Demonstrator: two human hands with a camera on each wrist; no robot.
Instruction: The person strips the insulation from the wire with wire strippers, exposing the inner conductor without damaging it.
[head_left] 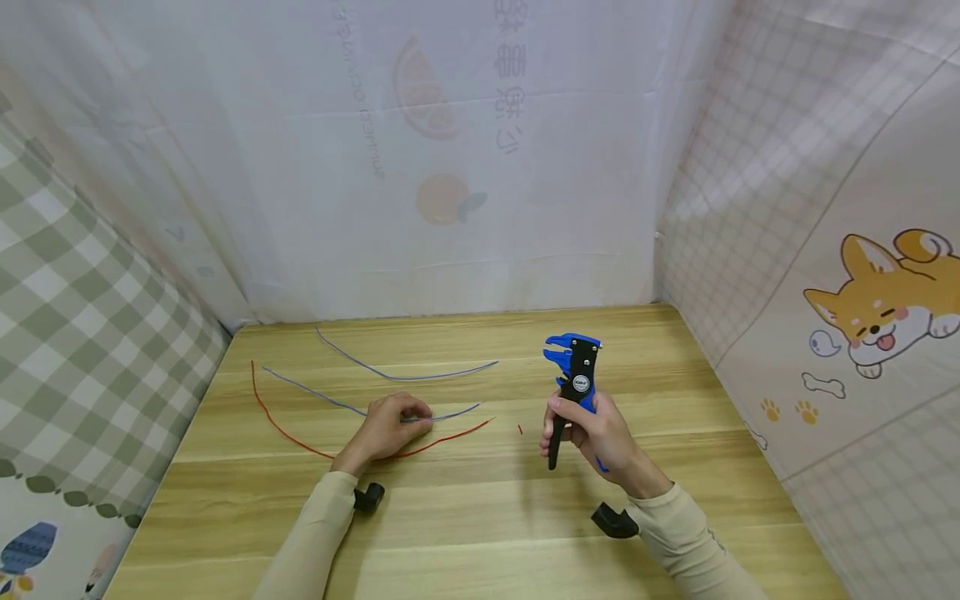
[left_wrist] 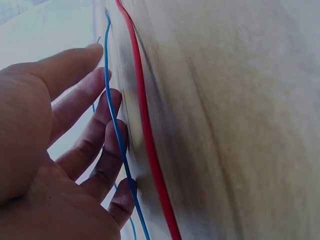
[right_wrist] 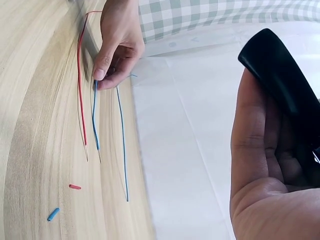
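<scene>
Plainly gripped — the wire stripper (head_left: 581, 367) stood jaws-up right of frame centre, in the right hand (head_left: 603, 433). Left of centre, the left hand (head_left: 392, 425) lay relaxed at the middle blue wire (left_wrist: 115, 121). Red wire (left_wrist: 145, 120) curved lower; upper blue wire (head_left: 408, 378) beyond — red scrap (head_left: 520, 429) sat between hands.

Black-and-blue tool (head_left: 581, 384), red wire (left_wrist: 145, 117), blue wires (left_wrist: 116, 121)

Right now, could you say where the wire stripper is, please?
In the head view, the wire stripper is in the right hand, right of the small red scrap.
</scene>
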